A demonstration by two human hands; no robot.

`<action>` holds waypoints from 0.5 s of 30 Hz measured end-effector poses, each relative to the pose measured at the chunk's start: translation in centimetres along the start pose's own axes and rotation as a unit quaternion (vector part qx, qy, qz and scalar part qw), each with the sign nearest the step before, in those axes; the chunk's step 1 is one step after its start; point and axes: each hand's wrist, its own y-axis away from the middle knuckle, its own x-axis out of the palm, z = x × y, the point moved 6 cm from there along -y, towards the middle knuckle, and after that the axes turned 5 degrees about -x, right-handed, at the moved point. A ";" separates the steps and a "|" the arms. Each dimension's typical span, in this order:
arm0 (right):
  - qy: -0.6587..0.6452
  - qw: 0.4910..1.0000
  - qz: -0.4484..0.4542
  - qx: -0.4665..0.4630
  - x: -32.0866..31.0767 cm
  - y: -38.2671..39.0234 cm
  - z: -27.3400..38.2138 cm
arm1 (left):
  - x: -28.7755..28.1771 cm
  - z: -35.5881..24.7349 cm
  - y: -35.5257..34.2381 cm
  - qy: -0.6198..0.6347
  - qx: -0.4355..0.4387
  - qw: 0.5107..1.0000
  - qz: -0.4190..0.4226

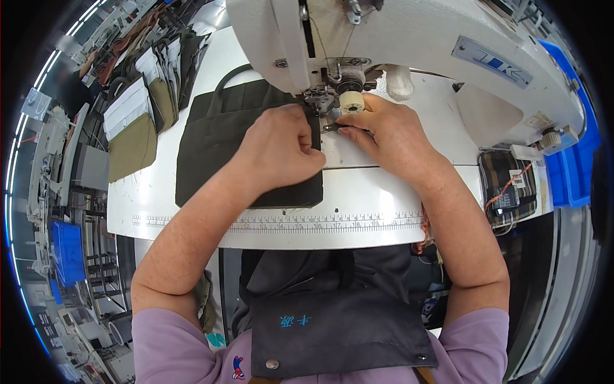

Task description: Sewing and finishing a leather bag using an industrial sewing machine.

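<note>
A white sewing machine (422, 32) stands over the table, its needle and presser foot (316, 102) low at its left end. A dark olive fabric piece with a strap (211, 153) lies left of the needle. My left hand (278, 150) rests on the fabric's right part, fingers curled in; what they hold, if anything, is hidden. My right hand (380, 137) is just right of the presser foot, below a cream knob (350, 102), fingers closed on a small dark metal tool (332, 128), partly hidden.
Stacked olive, white and dark fabric pieces (131, 131) lie at the left. A plaid pad (508, 185) and blue bin (569, 185) are at the right. A printed ruler (307, 224) runs along the table's front edge. Another person (73, 89) is in the far left background.
</note>
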 end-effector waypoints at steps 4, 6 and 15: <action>0.009 1.000 -0.012 -0.014 0.2 -0.1 0.1 | -0.4 0.1 0.1 0.088 -0.079 0.993 0.006; 0.013 1.000 -0.012 -0.015 0.4 0.0 -0.1 | 0.3 -0.8 0.2 0.022 -0.058 0.998 -0.018; -0.007 0.999 -0.027 -0.028 0.4 0.0 0.2 | -0.1 2.5 -0.5 0.219 -0.086 0.967 0.099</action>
